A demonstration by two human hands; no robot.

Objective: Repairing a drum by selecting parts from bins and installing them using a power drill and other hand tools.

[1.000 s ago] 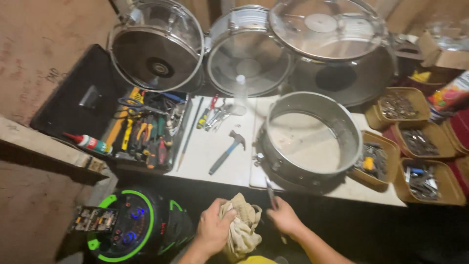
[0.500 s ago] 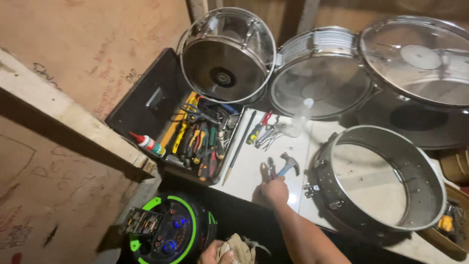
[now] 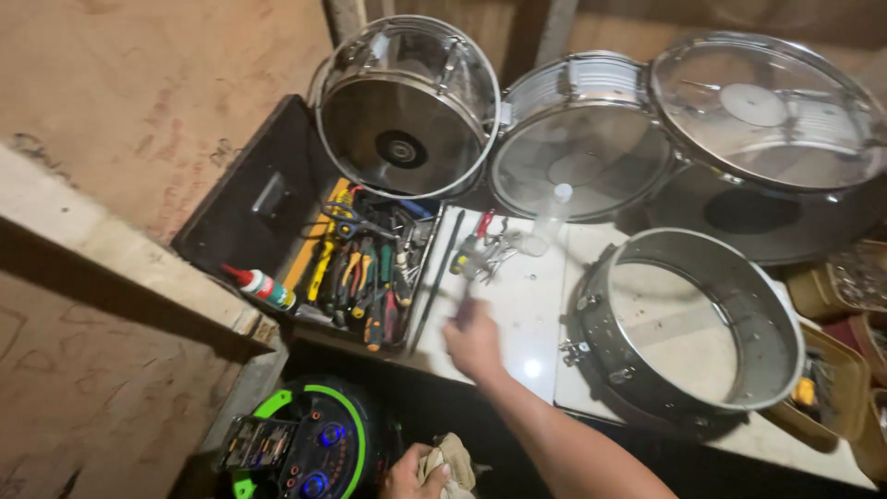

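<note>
Head view: right hand [image 3: 473,340] reaches over the white table [image 3: 517,305], seemingly gripping a blurred tool. Left hand [image 3: 411,476] clutches a rag [image 3: 453,459].

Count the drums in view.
4: one clear-headed drum above the toolbox, two along the back, and an open steel shell on the white table.

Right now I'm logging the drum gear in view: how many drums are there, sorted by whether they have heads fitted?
Drums with clear heads: 3
Bare metal drum shell, no head: 1
Total: 4
</note>
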